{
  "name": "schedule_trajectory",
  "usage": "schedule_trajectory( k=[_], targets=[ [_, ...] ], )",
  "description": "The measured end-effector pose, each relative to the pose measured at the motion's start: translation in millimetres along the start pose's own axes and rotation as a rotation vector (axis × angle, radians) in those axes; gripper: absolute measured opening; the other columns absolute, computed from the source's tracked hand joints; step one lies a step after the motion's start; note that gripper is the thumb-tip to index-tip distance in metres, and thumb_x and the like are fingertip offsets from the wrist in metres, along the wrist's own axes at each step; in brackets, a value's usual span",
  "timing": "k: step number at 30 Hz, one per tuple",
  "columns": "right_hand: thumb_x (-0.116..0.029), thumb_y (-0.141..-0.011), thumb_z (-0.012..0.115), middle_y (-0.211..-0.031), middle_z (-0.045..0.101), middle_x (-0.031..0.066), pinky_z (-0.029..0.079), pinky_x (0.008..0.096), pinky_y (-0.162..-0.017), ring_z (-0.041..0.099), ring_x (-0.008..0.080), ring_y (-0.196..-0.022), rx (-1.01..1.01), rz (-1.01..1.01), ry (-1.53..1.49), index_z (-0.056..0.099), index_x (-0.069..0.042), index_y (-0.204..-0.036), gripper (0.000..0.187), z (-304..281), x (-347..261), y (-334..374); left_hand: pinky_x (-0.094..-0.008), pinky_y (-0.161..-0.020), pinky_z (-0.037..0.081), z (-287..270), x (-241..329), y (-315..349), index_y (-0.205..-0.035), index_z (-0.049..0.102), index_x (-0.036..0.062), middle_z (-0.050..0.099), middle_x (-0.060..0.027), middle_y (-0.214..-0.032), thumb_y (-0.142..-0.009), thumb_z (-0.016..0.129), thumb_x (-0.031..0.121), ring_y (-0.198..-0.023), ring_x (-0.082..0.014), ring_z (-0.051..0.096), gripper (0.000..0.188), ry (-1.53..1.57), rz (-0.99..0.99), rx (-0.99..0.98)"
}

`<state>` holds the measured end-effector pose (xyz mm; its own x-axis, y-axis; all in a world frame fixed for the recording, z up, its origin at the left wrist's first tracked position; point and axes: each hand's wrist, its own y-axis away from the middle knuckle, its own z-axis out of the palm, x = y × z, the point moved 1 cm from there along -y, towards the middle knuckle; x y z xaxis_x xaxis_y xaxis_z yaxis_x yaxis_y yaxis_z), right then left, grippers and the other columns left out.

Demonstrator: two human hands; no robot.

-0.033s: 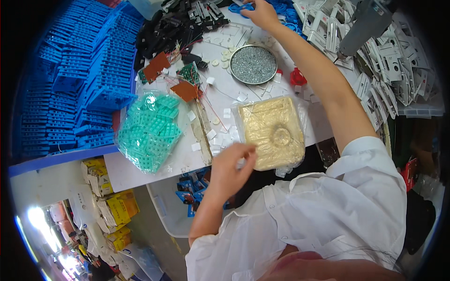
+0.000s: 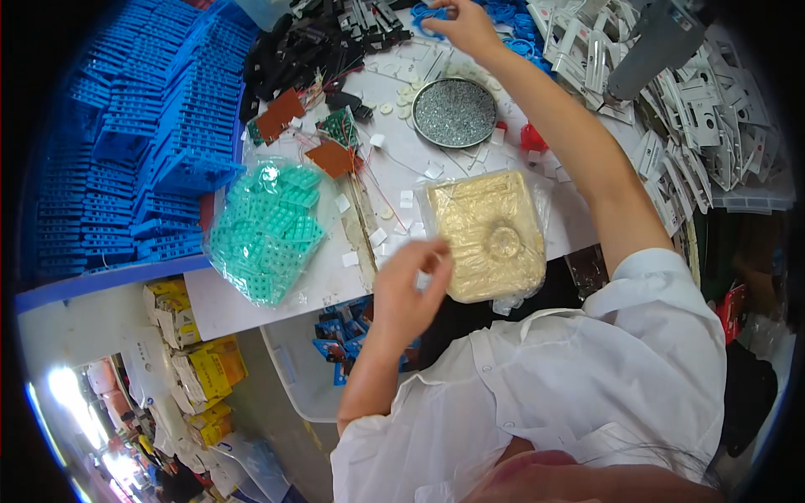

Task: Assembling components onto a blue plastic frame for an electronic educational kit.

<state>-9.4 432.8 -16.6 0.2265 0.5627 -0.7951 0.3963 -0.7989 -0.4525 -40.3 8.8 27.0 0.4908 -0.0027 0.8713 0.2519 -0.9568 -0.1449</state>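
My right hand point(image 2: 464, 27) reaches to the far edge of the bench, fingers closed on a blue ring-like plastic part point(image 2: 426, 13). More blue plastic parts point(image 2: 521, 38) lie in a pile beside it. Near the front edge hovers my left hand point(image 2: 411, 281), its fingers loosely curled and the thumb apart, with nothing visible between them. Right next to it is a yellowish pad wrapped in clear plastic point(image 2: 482, 235), with a round dent in its surface. Beyond the pad stands a round dish point(image 2: 454, 112) full of small grey metal pieces.
A blue crate of stacked blue panels point(image 2: 151, 134) fills the left, beside a bag of green pieces point(image 2: 272, 230). Black parts point(image 2: 319, 50), circuit boards point(image 2: 338, 126) and wires lie behind. A grey tool point(image 2: 658, 50) overhangs white panels point(image 2: 713, 117) at right. Below is a bin point(image 2: 293, 377).
My left hand has shifted slightly left and away from the wrapped pad. My right hand stays by the blue parts with hardly any movement.
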Motion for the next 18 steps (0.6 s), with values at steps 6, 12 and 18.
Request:
schedule_trajectory(
  k=[6,12,18],
  targets=[
    [-0.008,-0.087,0.08,-0.098,0.068,0.0018,0.057,0.0266,-0.075,0.066,0.0115,-0.088,-0.381,0.33,-0.799,0.064,-0.005,-0.114,0.032,-36,-140,213,-0.0246,-0.065,0.053,23,-6,-43,-0.134,0.051,-0.0035,0.07,-0.0135,-0.105,-0.104,0.057,0.009,-0.073,-0.0098,0.063,0.033,0.729,-0.243,0.163],
    [-0.006,-0.084,0.081,-0.092,0.068,0.0037,0.055,0.03,-0.067,0.068,0.0172,-0.079,-0.401,-0.025,-0.169,0.067,-0.002,-0.105,0.026,-100,-144,260,-0.0193,-0.054,0.041,36,-22,-24,-0.113,0.066,-0.0008,0.066,0.0018,-0.079,-0.104,0.062,0.013,-0.061,-0.0026,0.055,0.017,0.615,-0.44,-0.18],
    [-0.01,-0.08,0.082,-0.076,0.065,0.008,0.048,0.0348,-0.055,0.064,0.0255,-0.064,-0.476,-0.226,0.181,0.067,-0.003,-0.086,0.016,-119,-138,290,-0.0196,-0.058,0.041,44,-23,-3,-0.115,0.064,-0.0036,0.062,0.0039,-0.078,-0.102,0.064,0.011,-0.066,-0.002,0.053,0.02,0.354,-0.42,-0.418]
  ],
)
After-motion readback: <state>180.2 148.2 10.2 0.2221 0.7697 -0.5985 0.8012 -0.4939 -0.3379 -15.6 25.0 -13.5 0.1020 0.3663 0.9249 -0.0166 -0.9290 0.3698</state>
